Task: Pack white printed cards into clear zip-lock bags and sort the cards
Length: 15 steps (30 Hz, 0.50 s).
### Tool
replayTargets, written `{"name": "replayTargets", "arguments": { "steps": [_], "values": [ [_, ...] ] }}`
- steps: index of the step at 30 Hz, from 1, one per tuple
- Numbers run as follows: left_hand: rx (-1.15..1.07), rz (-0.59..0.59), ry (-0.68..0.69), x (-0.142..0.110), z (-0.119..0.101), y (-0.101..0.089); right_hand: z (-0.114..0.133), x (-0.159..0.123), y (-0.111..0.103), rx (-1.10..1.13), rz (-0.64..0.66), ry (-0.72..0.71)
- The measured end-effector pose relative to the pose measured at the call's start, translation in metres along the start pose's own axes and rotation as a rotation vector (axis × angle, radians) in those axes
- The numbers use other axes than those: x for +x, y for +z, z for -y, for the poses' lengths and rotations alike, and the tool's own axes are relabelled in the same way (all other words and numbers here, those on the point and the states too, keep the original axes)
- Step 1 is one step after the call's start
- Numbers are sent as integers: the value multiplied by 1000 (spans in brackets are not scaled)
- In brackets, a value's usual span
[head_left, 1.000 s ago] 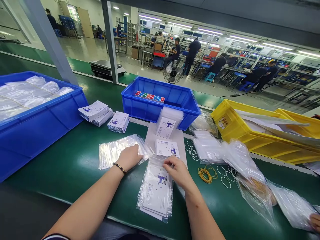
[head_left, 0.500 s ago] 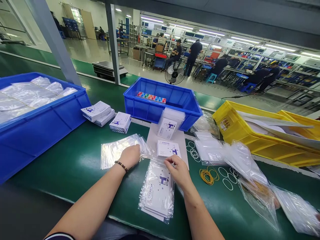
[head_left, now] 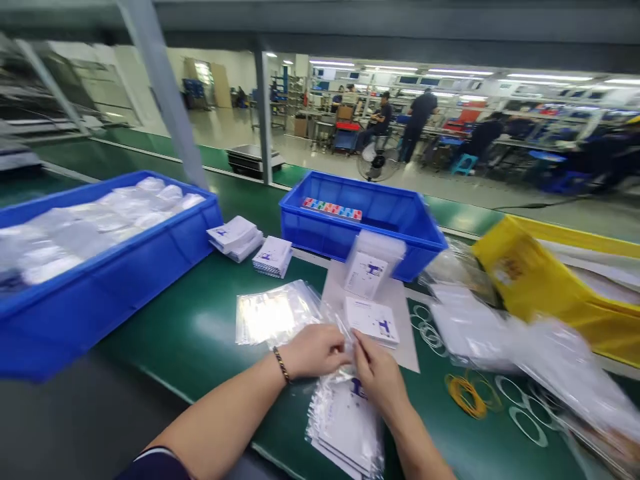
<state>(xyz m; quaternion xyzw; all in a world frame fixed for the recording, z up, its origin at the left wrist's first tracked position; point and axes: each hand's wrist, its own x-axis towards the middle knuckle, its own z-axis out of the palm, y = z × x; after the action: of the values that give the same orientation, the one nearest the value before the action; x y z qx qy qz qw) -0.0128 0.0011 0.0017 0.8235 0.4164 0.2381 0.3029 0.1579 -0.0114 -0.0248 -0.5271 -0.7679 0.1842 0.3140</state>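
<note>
Pinching: the right hand point(head_left: 381, 370) is clamping the film of a clear bag point(head_left: 344, 325) between thumb and forefinger.
Left hand: this hand point(head_left: 317, 351) is meeting the right one at the same clear bag, its grip clamping the film; the fingertips are blurring, so their exact placement is remaining unreadable.
Clear bag: it is hanging between both hands, above the near part of the desk point(head_left: 185, 333).
Bracelet: a dark beaded band point(head_left: 281, 365) is circling the left wrist.
Bagged cards: an overlapping pile point(head_left: 345, 427) is lying below the hands, close to the front edge.
Bag supply: a fanned stack of flat clear bags point(head_left: 270, 313) is lying just beyond the left forearm, reflecting light.
Card stack: printed cards point(head_left: 370, 319) with a purple graphic are lying on a grey board point(head_left: 410, 353), just past the right fingertips.
Upright packs: bagged card packs point(head_left: 367, 275) are leaning against the middle blue bin point(head_left: 310, 230).
Middle blue bin: it is holding a strip of coloured pieces point(head_left: 333, 210).
Card piles: two more piles point(head_left: 235, 235) point(head_left: 273, 257) are resting between the blue bins.
Left blue bin: this bin point(head_left: 130, 287) is holding many plastic-wrapped packs point(head_left: 120, 213).
Right side: white rings point(head_left: 427, 333) and yellow rubber bands point(head_left: 465, 397) are lying near plastic-covered packs point(head_left: 465, 327); a yellow bin point(head_left: 540, 287) is holding white sheets point(head_left: 595, 267).
Background: a fan point(head_left: 377, 161) is standing on the floor, and several people point(head_left: 420, 120) are occupying the work area behind.
</note>
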Motion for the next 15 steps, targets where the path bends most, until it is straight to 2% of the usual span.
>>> {"name": "replayTargets", "arguments": {
  "steps": [4, 7, 10, 13, 15],
  "values": [
    [-391, -93, -289, 5, -3, 4, -4, -1, 7, -171, -172, -335],
    [-632, -148, -464, 8, -4, 6, 2, 0, 7, -182, -224, -418],
    [-691, -195, -515, 8, -5, 8, 10, 1, 2, -96, -154, -315],
    [-698, -212, -512, 7, -8, 11, 16, -1, -4, -10, -64, -85],
    [-661, -206, -501, 5, -9, 13, 20, -3, -5, 22, -81, 40]
  ]
}}
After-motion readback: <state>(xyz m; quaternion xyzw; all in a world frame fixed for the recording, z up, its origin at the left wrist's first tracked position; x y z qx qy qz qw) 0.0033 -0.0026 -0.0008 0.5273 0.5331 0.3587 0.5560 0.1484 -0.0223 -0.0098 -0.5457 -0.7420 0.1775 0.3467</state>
